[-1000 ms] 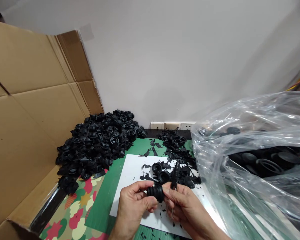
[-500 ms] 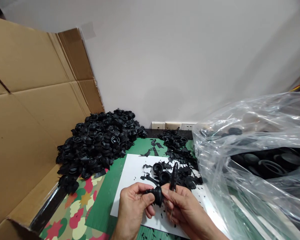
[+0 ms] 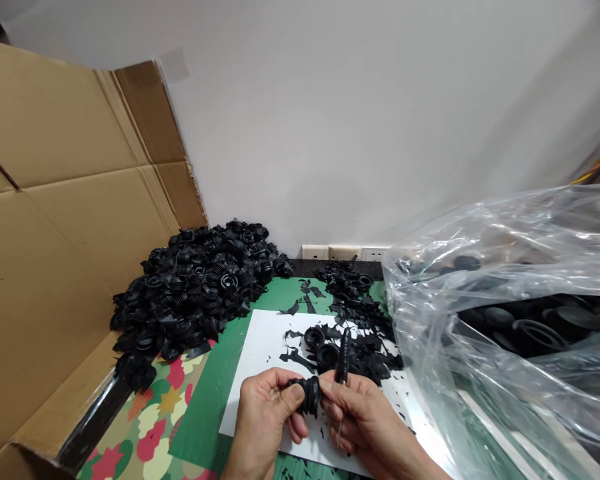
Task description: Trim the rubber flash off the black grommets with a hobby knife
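Observation:
Between my two hands is a ribbed black rubber part [image 3: 311, 396], above the lower part of a white sheet [image 3: 245, 373]. My left hand [image 3: 267, 413] pinches its left end between thumb and fingers. The thumb and index finger of my right hand [image 3: 363, 413] press on the part's right side. That same hand also holds a slim tool with a black handle [image 3: 344, 353], its handle pointing up and its thin metal end down past the fingers. Just beyond the hands lie two round black rubber parts [image 3: 327, 357] among black scraps [image 3: 375, 360].
A large heap of black rubber parts [image 3: 195, 287] lies at the left beside a cardboard box [image 3: 70, 153]. On the right, a clear plastic bag [image 3: 430, 320] holds more black parts. Wall sockets [image 3: 343, 253] are at the back, behind a green board [image 3: 215, 393].
The black part between my hands has turned slightly and its ribs show more. My right hand and the tool have shifted slightly left.

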The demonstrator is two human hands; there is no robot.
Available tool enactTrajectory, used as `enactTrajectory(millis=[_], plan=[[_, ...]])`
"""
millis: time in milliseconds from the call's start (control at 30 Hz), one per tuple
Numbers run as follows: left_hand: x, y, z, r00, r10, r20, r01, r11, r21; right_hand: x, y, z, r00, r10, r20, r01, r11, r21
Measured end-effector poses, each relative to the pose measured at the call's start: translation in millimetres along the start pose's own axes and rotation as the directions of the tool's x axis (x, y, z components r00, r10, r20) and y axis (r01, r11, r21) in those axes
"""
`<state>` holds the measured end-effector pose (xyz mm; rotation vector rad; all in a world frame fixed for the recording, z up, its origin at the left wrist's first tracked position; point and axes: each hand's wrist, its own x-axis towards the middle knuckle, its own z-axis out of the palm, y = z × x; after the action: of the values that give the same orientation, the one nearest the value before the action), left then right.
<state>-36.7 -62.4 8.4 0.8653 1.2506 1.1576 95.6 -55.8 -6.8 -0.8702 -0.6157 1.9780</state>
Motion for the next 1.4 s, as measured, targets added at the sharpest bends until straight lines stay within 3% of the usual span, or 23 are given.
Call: enactTrajectory(millis=[1400], plan=[[5,-6,-4.5,0.995,-0.095,0.017,0.096,0.99,-0.105,8,11,2,0.999,-0.042,0.03,0.043,0.998,-0.041]])
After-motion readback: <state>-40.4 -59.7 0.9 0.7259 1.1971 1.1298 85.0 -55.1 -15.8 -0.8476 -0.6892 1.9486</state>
